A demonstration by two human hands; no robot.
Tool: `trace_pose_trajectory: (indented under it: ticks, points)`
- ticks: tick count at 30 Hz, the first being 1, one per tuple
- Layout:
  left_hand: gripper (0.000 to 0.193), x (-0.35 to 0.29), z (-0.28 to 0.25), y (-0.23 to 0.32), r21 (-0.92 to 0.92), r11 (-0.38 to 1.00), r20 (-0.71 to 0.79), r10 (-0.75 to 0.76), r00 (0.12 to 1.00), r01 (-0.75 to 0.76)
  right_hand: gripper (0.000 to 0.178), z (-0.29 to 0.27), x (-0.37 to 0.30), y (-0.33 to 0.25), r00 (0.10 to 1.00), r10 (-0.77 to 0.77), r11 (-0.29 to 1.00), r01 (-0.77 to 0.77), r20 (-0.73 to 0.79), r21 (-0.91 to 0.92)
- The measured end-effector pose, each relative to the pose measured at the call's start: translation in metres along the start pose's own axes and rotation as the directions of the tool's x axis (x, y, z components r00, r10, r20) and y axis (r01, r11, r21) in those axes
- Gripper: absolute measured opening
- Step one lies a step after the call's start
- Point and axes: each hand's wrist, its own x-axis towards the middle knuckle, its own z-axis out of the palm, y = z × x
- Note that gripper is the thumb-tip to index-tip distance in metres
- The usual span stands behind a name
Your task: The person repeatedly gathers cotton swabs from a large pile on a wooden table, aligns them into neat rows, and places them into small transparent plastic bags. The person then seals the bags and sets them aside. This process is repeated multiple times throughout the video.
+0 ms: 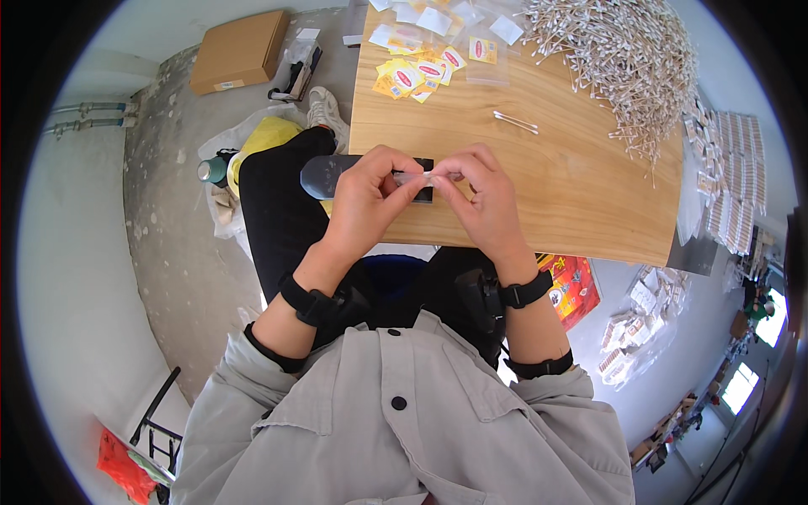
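Near the front left of the wooden table, my left hand (pixel 369 195) and my right hand (pixel 484 202) meet fingertip to fingertip. Pinched between them is a small clear plastic bag (pixel 410 178), mostly covered by my fingers; its contents cannot be made out. Both hands are closed on it. Beneath them lies a flat black piece (pixel 427 195) at the table's edge, beside a dark rounded object (pixel 321 177) jutting past that edge. Beyond my right hand a few loose cotton swabs (pixel 515 123) rest on the wood.
A big heap of cotton swabs (pixel 627 67) covers the far right of the table (pixel 581 198). Yellow and white cards (pixel 412 76) and clear bags (pixel 488 74) lie at the far left. Packed swabs (pixel 732 177) stand off the right edge. A cardboard box (pixel 240 52) sits on the floor.
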Motion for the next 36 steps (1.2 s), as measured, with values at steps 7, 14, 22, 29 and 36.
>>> trace_pose_trajectory:
  ticks: [7, 14, 22, 29, 36]
  points:
    - [0.012, -0.005, 0.003, -0.003, -0.248, 0.953, 0.048, -0.168, 0.985, 0.174, 0.012, 0.008, -0.012, 0.001, 0.938, 0.318, 0.815, -0.346, 0.141, 0.466]
    - [0.018, -0.018, 0.019, -0.012, -0.675, 0.649, 0.074, -0.413, 0.908, 0.35, 0.022, 0.041, -0.024, 0.001, 0.852, 0.517, 0.605, -0.431, 0.081, 0.67]
    - [0.016, -0.018, 0.027, -0.017, -0.552, 0.8, -0.047, -0.312, 0.949, 0.236, 0.027, 0.056, -0.03, 0.003, 0.885, 0.463, 0.684, -0.316, -0.056, 0.657]
    - [0.02, -0.021, 0.022, -0.038, -0.687, 0.696, 0.016, -0.273, 0.962, 0.209, 0.033, 0.061, -0.027, 0.017, 0.892, 0.449, 0.716, -0.321, -0.056, 0.62]
    - [0.024, -0.022, 0.012, -0.043, -0.675, 0.7, 0.094, -0.234, 0.968, 0.234, 0.032, 0.061, -0.023, 0.003, 0.88, 0.47, 0.674, -0.3, -0.077, 0.675]
